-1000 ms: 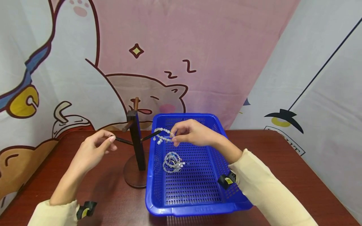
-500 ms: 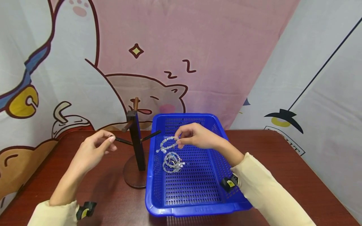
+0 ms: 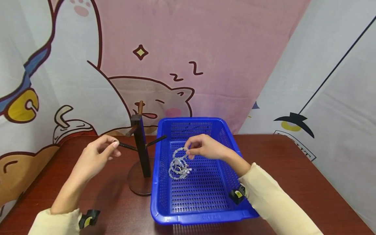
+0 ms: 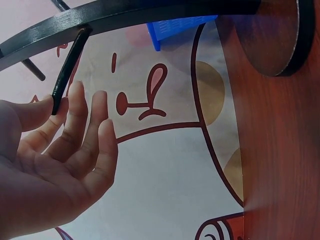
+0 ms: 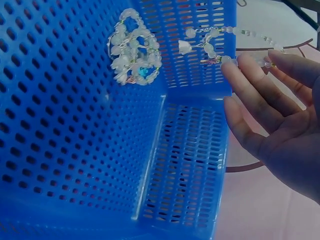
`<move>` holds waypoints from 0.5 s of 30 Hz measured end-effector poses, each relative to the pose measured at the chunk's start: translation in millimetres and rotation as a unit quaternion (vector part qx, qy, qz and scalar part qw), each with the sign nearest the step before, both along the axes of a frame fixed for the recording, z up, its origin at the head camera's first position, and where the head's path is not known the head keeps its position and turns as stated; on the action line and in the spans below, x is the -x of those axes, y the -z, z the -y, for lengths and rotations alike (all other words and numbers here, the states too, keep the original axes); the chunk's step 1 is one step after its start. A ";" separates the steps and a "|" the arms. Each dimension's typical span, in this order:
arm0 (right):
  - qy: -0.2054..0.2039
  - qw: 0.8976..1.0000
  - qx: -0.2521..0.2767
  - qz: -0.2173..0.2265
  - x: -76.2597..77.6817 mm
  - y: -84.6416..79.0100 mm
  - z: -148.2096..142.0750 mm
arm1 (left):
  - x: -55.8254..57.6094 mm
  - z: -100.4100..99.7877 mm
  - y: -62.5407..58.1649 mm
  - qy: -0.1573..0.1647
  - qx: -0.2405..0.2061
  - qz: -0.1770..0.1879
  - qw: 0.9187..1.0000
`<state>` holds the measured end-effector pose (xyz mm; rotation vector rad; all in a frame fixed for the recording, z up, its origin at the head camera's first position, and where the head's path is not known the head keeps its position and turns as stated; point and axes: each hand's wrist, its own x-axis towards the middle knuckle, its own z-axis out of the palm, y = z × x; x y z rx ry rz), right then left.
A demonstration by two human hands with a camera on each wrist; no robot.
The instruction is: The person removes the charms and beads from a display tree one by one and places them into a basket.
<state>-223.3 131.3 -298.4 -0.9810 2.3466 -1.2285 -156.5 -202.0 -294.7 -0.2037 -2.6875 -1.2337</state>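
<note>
Between thumb and fingertips my right hand (image 3: 207, 147) pinches a beaded bracelet (image 3: 178, 152) over the blue basket (image 3: 188, 219). In the right wrist view, that bracelet's pale beads and a small white charm (image 5: 185, 47) dangle from the fingers. More clear beaded bracelets (image 3: 176, 173) lie together on the basket floor, just below the held one. My left hand (image 3: 95, 156) pinches the tip of one dark arm (image 3: 127, 146) of a wooden stand (image 3: 142, 147). The left wrist view shows thumb and index finger on that peg's end (image 4: 62, 82), with the other fingers spread.
The stand's round base (image 3: 138, 182) rests on the reddish-brown table (image 3: 114, 199), left of the basket. Another stand arm (image 3: 157, 140) reaches over the basket's left rim. A printed cloth (image 3: 223, 58) hangs behind the table.
My right hand has moved right and down, drawing the bracelet away from the stand's right arm and lowering it toward the other bracelets. My left hand stays on its peg.
</note>
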 end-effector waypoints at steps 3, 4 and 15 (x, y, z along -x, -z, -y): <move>0.006 1.000 -0.005 -0.001 1.1 2.6 -1.9 | -0.1 0.1 -0.4 0.000 0.000 0.000 1.000; 0.007 1.000 -0.004 -0.002 1.4 3.3 -2.5 | -0.1 0.1 -0.5 0.001 0.000 -0.001 1.000; 0.011 1.000 0.011 0.001 6.9 -4.6 -5.4 | 0.3 1.0 -1.5 0.000 0.002 -0.003 1.000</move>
